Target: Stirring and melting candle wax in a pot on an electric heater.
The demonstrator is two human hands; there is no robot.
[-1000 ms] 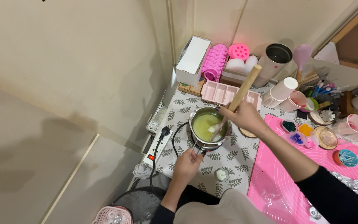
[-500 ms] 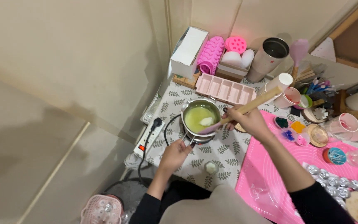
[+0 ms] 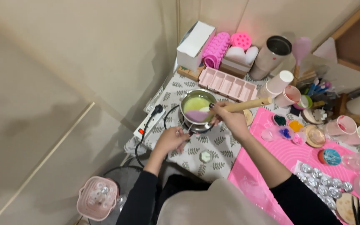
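A small metal pot (image 3: 187,105) holds pale green liquid and sits on the leaf-patterned cloth (image 3: 221,146). My right hand (image 3: 230,118) grips the wooden handle of a spatula (image 3: 246,104) whose pink head rests on the pot's near rim. My left hand (image 3: 171,139) is closed on the pot's handle just below the pot.
A pink mould tray (image 3: 228,84) lies behind the pot. A metal canister (image 3: 272,52), paper cups (image 3: 282,83) and small colour dishes (image 3: 290,125) stand to the right on a pink mat (image 3: 271,166). A power strip (image 3: 148,121) lies at the table's left edge, a pink basket (image 3: 96,198) on the floor.
The spatula handle has swung down from upright to nearly level, and its head has come up to the pot's near rim. My left hand stays at the pot handle.
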